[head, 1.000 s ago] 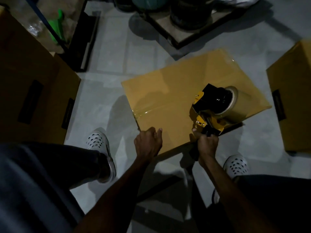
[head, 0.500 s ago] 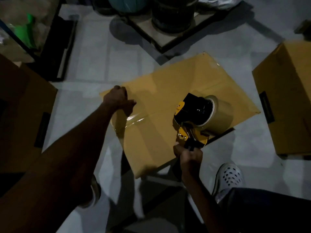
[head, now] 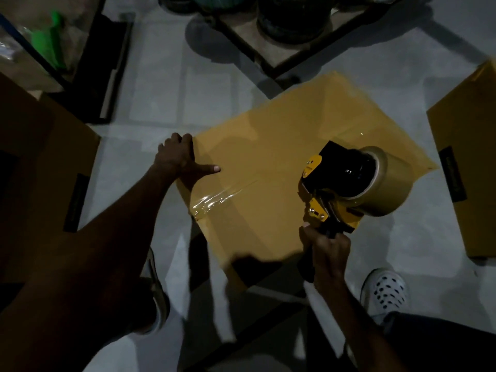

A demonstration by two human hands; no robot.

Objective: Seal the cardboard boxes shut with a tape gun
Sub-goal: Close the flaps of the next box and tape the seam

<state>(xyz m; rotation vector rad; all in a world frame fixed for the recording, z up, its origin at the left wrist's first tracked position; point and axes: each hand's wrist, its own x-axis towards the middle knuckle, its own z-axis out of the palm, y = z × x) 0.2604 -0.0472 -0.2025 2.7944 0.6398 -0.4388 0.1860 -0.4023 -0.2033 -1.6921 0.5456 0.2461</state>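
On the brown cardboard box, both hands are working.
Left hand is pressing flat, thumb extended; right hand is gripping the yellow-and-black tape gun.

A dim storeroom or warehouse: cardboard boxes stand about on a tiled floor, drums sit on a wooden pallet, and shelving holds wrapped goods.

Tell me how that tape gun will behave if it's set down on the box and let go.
The tape gun looks top-heavy: its big tape roll sits off to one side, so it would probably tip onto the roll. The round roll might rock slightly. The right hand grips only the slim handle, suggesting it is fairly light.
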